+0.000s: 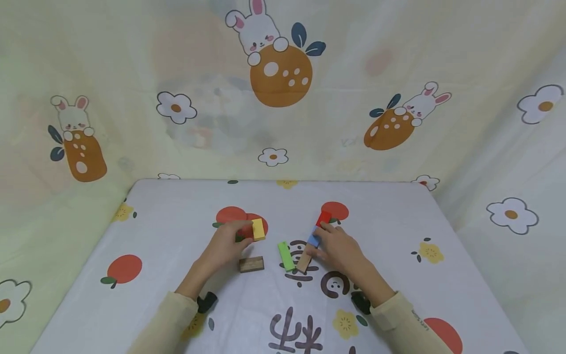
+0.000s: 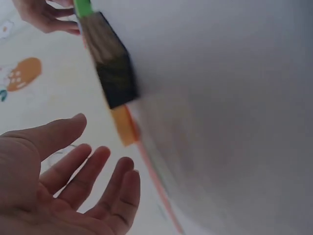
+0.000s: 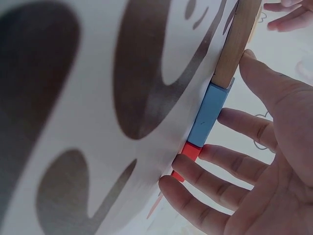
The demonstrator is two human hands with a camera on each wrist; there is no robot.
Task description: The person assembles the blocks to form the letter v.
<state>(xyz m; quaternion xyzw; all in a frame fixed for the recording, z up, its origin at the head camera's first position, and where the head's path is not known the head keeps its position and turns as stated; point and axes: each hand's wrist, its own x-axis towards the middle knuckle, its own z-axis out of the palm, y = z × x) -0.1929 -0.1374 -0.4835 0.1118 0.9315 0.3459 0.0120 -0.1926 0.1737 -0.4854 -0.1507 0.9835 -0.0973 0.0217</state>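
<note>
In the head view my left hand [image 1: 227, 244] is beside a yellow block [image 1: 258, 229], its fingertips close to the block's left side. The left wrist view shows that hand's fingers spread and loosely bent, with the yellow block [image 2: 123, 126] beyond them. A dark brown wooden block [image 1: 251, 264] lies nearer me. My right hand [image 1: 339, 248] reaches over a slanting line of end-to-end blocks: red [image 1: 324, 218], blue [image 1: 313, 238] and tan [image 1: 303, 259]. Its extended fingertips are right at the blue block [image 3: 209, 115] and red block [image 3: 187, 160]; the thumb is by the tan block [image 3: 236, 44].
A light green block [image 1: 286, 256] lies left of the tan block, between the two hands. The table [image 1: 168, 319] wears a white cloth printed with fruit, flowers and dark characters. A patterned curtain [image 1: 212, 147] hangs behind its far edge.
</note>
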